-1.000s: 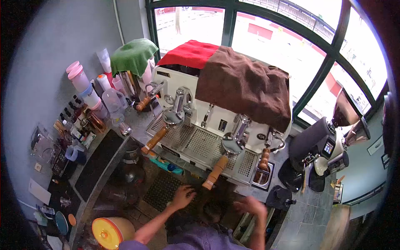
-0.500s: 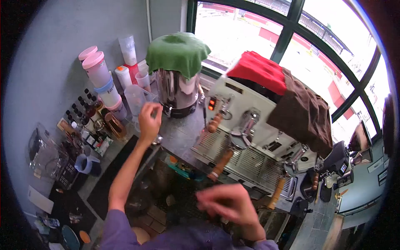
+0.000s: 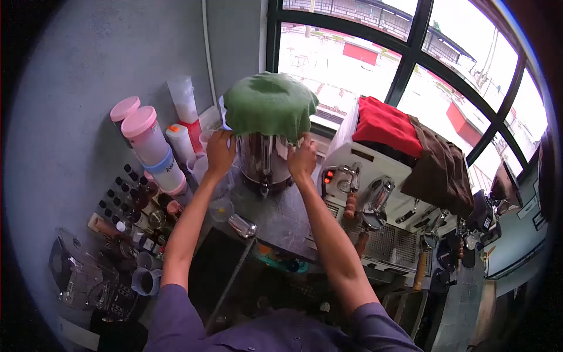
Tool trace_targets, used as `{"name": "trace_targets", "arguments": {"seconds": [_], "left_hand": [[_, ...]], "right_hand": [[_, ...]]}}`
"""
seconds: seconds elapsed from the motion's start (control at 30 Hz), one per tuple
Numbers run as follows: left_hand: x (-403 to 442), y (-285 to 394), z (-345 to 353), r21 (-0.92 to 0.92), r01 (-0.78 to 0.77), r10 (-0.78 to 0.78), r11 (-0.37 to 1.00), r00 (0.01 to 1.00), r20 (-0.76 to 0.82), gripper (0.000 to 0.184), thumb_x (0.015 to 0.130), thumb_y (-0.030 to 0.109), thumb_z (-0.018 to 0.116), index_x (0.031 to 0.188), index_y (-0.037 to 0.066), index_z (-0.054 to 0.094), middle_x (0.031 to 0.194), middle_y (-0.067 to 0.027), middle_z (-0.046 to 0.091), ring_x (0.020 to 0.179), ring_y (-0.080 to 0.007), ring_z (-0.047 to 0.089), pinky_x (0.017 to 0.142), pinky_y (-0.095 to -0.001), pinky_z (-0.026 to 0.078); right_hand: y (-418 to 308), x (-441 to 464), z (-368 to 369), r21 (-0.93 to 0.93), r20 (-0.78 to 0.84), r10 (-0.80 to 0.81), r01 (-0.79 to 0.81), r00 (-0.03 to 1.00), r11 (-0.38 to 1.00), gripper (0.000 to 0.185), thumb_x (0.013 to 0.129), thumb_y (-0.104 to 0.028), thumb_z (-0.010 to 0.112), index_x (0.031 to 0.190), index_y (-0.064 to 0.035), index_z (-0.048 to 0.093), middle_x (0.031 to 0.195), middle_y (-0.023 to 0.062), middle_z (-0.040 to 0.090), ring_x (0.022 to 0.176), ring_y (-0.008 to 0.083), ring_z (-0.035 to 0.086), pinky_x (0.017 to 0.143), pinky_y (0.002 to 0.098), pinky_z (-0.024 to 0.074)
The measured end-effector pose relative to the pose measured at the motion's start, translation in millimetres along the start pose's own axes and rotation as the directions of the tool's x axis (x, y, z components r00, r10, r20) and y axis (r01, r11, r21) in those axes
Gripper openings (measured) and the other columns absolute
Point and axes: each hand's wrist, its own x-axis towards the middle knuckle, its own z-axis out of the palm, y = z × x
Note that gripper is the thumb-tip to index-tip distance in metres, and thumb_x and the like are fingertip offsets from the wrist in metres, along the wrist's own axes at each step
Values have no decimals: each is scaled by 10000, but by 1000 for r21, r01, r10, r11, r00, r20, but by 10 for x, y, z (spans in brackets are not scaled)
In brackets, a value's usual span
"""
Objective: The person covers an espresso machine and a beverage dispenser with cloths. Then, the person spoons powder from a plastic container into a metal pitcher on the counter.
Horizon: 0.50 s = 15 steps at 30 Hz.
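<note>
On the blue-banded container (image 3: 159, 166), dark handwriting (image 3: 172, 168) begins with "A", its other letters too blurred

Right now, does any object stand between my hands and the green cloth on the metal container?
Nothing visible does. The left hand and right hand are at the lower edge of the green cloth, on opposite sides of the metal container. Whether the fingers grip the cloth, I cannot tell.

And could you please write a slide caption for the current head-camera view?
Left hand and right hand flank a metal urn under a green cloth, near an espresso machine.
</note>
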Motion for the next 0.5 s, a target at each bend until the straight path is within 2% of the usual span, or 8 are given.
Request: {"name": "trace_targets", "arguments": {"seconds": [0.03, 0.1, 0.17, 0.23, 0.27, 0.3, 0.37, 0.5], "left_hand": [[40, -21, -4, -24, -15, 15, 1000, 1000, 10, 189, 927, 115, 648, 1078, 12, 696, 984, -196, 685, 961, -410, 643, 861, -491, 509], [171, -61, -31, -54, -103, 96, 993, 988, -119, 163, 947, 124, 623, 1059, 18, 676, 944, -189, 689, 907, -415, 654, 819, -493, 514], [369, -30, -205, -27, 74, -76, 997, 989, -126, 132, 967, 128, 598, 1023, 18, 646, 954, -203, 690, 901, -423, 653, 780, -497, 513], [618, -50, -349, -11, 29, -30, 1000, 979, -199, 119, 985, 129, 576, 1004, 21, 622, 959, -208, 690, 896, -428, 658, 754, -503, 510], [747, -57, -428, -19, 22, -25, 1000, 976, -217, 121, 987, 130, 574, 1013, 25, 627, 956, -204, 695, 900, -426, 664, 755, -504, 510], [860, -72, -494, -26, 15, -20, 1000, 972, -234, 124, 989, 131, 573, 1022, 28, 633, 952, -200, 700, 904, -423, 670, 756, -504, 511], [1048, -103, -568, -41, 29, -37, 999, 976, -214, 125, 988, 131, 575, 1035, 33, 636, 948, -194, 706, 904, -418, 675, 757, -501, 513], [1448, -185, -650, -45, -36, 25, 998, 975, -220, 137, 987, 138, 574, 1053, 48, 654, 934, -185, 719, 900, -413, 683, 764, -498, 518]], "right_hand": [[2, 97, 35, 6, -7, -4, 4, 1000, 1000, 475, 874, -153, 736, 1308, -69, 564, 1201, 239, 600, 1025, 451, 666, 870, 539, 538], [42, 241, 76, -51, -22, -53, 52, 998, 997, 341, 902, -210, 689, 1214, -77, 654, 1206, 225, 600, 1019, 452, 668, 862, 537, 537], [-274, 288, -187, 43, -81, 46, -42, 996, 998, 274, 908, -228, 647, 1117, -66, 718, 1182, 214, 617, 1020, 444, 666, 879, 521, 539], [-319, 487, -307, -38, -107, -80, 77, 991, 996, 260, 881, -209, 645, 1069, -70, 759, 1087, 200, 699, 980, 414, 698, 876, 503, 551], [-338, 610, -389, -135, -10, -84, 82, 996, 987, 241, 839, -221, 657, 977, -86, 802, 961, 194, 757, 925, 383, 732, 874, 474, 568], [-401, 720, -494, -135, -8, -82, 80, 997, 988, 241, 839, -221, 657, 977, -86, 802, 961, 194, 757, 925, 383, 732, 874, 474, 568], [-562, 907, -751, -198, 157, 27, 4, 987, 980, 229, 804, -255, 686, 914, -105, 819, 909, 184, 770, 888, 371, 750, 865, 454, 582], [-844, 1233, -1182, -172, 60, -72, 81, 996, 982, 234, 813, -287, 691, 901, -117, 825, 914, 184, 771, 910, 367, 750, 857, 446, 582]]}}
